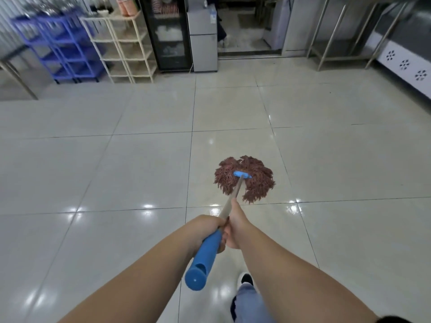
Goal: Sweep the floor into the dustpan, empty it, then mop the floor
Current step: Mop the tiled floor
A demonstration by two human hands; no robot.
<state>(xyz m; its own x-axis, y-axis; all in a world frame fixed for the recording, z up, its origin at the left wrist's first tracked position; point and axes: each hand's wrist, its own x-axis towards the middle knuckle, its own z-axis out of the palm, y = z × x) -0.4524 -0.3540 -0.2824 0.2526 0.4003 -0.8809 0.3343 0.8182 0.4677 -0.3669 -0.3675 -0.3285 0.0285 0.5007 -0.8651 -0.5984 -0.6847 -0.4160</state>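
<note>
A mop with a reddish-brown string head [245, 179] and a blue clamp lies spread on the glossy white tiled floor [116, 173] just ahead of me. Its metal shaft runs back to a blue handle grip [205, 259]. My left hand [205, 229] grips the top of the blue grip. My right hand [235, 226] grips the shaft just ahead of it, thumb along the metal. The two hands touch each other.
A blue plastic rack [63, 45] and a cream shelf unit [126, 47] stand at the back left. A black glass cabinet [168, 33] and a small grey fridge [203, 36] stand beside a doorway. Steel table legs [331, 36] are at the back right. My leg and shoe [247, 297] are below.
</note>
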